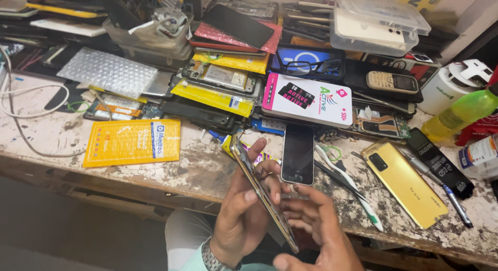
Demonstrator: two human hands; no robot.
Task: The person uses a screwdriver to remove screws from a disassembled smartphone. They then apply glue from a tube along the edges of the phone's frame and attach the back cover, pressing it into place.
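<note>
The left hand (241,214) holds a thin gold-edged smartphone (263,193) edge-on above the front rim of the scarred, paint-flecked worktop (192,170); its grip is clamped on the phone, thumb along the near edge and fingertips curled over the far one. A metal watch band (211,260) shows at that wrist. The right hand (316,227) sits just beside the phone, its fingers spread and loosely bent, touching or almost touching the phone's face; I cannot tell which, and its grip is apart, closed on nothing.

Just beyond the fingers a black-screened phone with a pale frame (298,154) lies flat on the worktop. To its right lie a white toothbrush (350,188), a gold-backed phone (403,181) face down, and a slim black device (440,162) beside a blue pen (456,206). A flat yellow padded packet (132,142) lies well to the left. Behind, a white-and-pink box (307,99) rests on a heap of phone parts, and a green plastic bottle (459,112) lies at the far right.
</note>
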